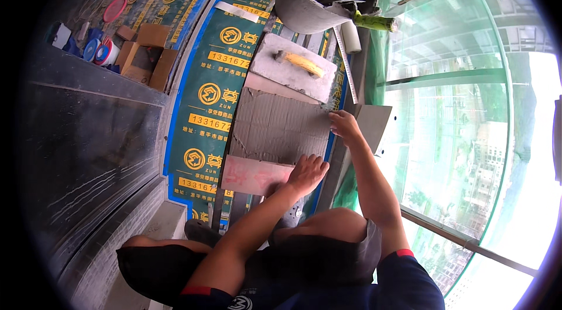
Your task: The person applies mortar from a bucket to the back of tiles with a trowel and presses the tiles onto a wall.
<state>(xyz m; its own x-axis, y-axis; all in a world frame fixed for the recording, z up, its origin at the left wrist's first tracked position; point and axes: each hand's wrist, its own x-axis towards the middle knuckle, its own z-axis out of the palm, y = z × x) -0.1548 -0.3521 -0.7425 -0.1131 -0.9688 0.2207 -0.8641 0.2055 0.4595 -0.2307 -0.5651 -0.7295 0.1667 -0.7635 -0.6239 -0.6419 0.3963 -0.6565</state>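
Head view looks down on the floor covering [205,76], a dark green protective sheet with yellow printing that runs under everything I am working on. On it lies the grey tile [280,128], back side up, its surface combed into fine ridges of mortar; I take this tile as my landmark. Beyond the tile's far edge stands the grey mortar bucket [304,8], with a green-handled tool [372,21] leaning out over its rim. Far off to the left of the tile sits an open cardboard box [143,52], with rolls of tape [99,51] just beside it. Overlapping the tile's far edge rests a flat grey float [290,67] with a yellow handle [304,64] on top. A pink-stained slab [253,175] lies against the tile's near edge. Near the tile's far right corner lies a white roller [351,36].

My left hand [305,172] rests palm down at the tile's near right corner, forearm reaching in from below, fingers [316,163] spread flat on the surface and gripping nothing. My right hand [344,125] is at the tile's right edge, arm stretched forward and elbow nearly straight; its fingers [336,118] curl toward the edge, touching it, but I cannot tell whether they clasp it. My bent knees, in dark shorts [328,251], sit just short of the tile's near side.
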